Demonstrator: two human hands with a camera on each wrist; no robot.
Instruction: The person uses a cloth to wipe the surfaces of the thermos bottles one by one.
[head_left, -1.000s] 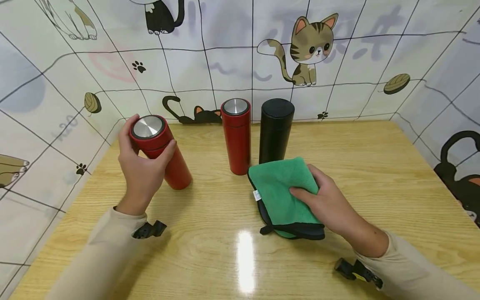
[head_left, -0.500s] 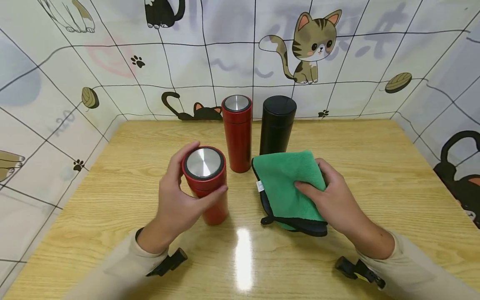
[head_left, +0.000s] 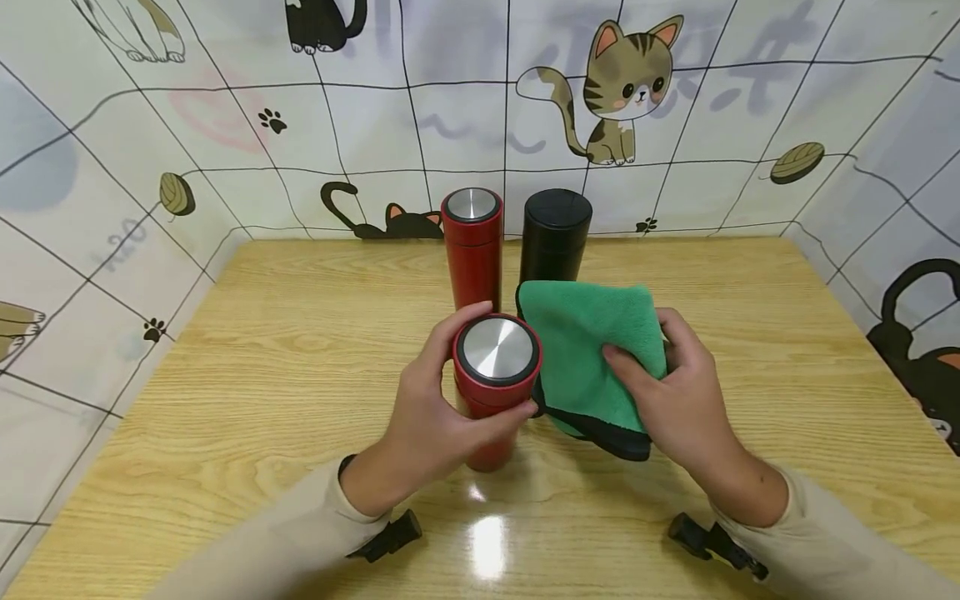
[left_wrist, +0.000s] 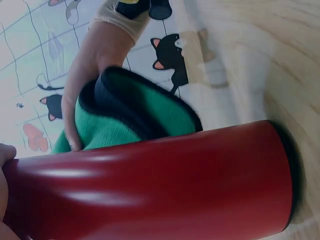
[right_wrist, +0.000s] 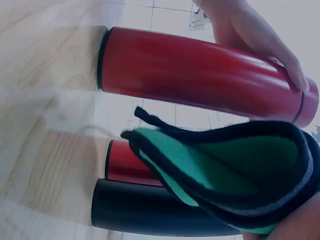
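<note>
My left hand (head_left: pixel 431 417) grips a red thermos bottle (head_left: pixel 498 350) round its upper part, thumb in front and fingers behind. Its lid has a silver top; the bottle stands near upright, and I cannot tell whether its base (left_wrist: pixel 280 180) touches the table. Just to the right, my right hand (head_left: pixel 686 408) holds a folded green cloth (head_left: pixel 592 342) with black edging, thumb on the near face. In the right wrist view the cloth (right_wrist: pixel 215 160) bulges in a loose fold close to the held bottle (right_wrist: pixel 200 75); I cannot tell whether they touch.
Behind the hands stand a second red thermos (head_left: pixel 474 250) with a silver lid top and a black thermos (head_left: pixel 557 233), partly hidden by the held bottle and the cloth. Cat-patterned sheeting (head_left: pixel 465 125) walls the back and sides of the wooden table (head_left: pixel 300 333).
My left hand has carried the red thermos from the far left rightward and nearer, up beside the cloth. The right hand has shifted slightly with the cloth.
</note>
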